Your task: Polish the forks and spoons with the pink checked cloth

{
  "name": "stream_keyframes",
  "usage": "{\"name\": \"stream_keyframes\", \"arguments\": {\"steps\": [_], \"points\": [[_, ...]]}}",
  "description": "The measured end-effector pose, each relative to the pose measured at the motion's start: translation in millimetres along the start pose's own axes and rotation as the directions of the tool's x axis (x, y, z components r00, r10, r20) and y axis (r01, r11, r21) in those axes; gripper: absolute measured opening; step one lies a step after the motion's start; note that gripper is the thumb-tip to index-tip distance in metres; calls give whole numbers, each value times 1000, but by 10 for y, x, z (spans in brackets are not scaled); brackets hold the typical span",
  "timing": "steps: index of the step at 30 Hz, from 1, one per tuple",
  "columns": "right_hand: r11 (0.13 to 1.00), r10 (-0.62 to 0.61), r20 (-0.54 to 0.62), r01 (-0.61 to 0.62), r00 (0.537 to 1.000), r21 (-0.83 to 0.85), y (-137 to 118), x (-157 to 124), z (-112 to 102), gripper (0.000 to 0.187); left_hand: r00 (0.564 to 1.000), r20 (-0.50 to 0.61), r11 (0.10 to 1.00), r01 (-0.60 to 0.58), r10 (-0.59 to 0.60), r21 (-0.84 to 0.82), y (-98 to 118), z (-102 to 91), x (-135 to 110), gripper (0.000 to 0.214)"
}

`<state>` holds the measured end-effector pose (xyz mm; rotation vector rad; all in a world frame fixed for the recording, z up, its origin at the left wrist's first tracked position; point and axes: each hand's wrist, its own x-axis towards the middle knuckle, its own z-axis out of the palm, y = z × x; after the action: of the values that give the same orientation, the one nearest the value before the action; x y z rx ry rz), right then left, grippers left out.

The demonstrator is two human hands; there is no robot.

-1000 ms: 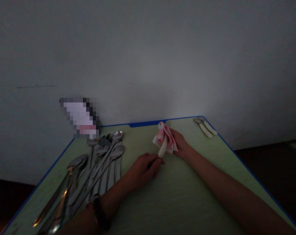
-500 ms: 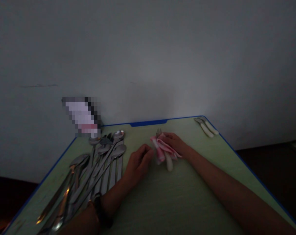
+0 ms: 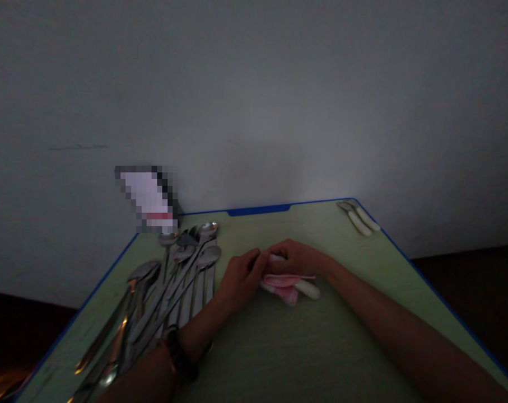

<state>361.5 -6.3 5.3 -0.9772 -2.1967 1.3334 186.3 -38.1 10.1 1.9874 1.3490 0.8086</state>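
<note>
A pink and white cloth (image 3: pixel 284 282) is bunched around a fork, and the fork's white handle (image 3: pixel 308 289) sticks out at its lower right. My right hand (image 3: pixel 298 257) is closed on the cloth from above. Fingertips touching it, my left hand (image 3: pixel 243 277) is closed at the fork's head end. The tines are hidden behind the fingers. Left of my left hand lies a pile of metal spoons and other cutlery (image 3: pixel 169 291), some with gold-toned handles.
Two white-handled pieces of cutlery (image 3: pixel 358 218) lie at the far right corner of the pale green table (image 3: pixel 287 358), which has a blue edge. A blurred-out device (image 3: pixel 147 196) leans by the wall (image 3: pixel 270 101) at the back left.
My left hand has come in against the cloth and fork. The fork has turned, its handle swinging right, and its tines have gone out of sight. My right hand has moved slightly nearer.
</note>
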Motion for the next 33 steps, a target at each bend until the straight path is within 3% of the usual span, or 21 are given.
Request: {"name": "stream_keyframes", "arguments": {"steps": [7,11,16,20,24,29,33], "points": [[998,-31,10,31,999,-45,9,13,3,28,1000,18,1000,-14,14,8,5,1,-9,39],[999,-45,25,44,999,31,-11,6,-7,26,1000,21,999,-20,21,-26,15,-2,-4,38],[982,-23,-20,26,1000,190,-3,7,-44,17,989,-112,978,68,-92,-199,38,18,0,34],[917,-6,21,-3,1000,399,36,13,-58,27,963,-198,953,123,-182,-278,36,5,21,38],[891,26,42,-42,999,452,50,10,-52,33,926,-278,930,155,-254,-333,18,-28,46,37],[876,42,50,-61,998,478,35,7,-43,30,985,-107,957,100,-133,-272,10,-16,45,38],[898,60,39,-71,997,435,22,11,-31,27,995,-48,972,79,-92,-221,16,0,27,37]]}}
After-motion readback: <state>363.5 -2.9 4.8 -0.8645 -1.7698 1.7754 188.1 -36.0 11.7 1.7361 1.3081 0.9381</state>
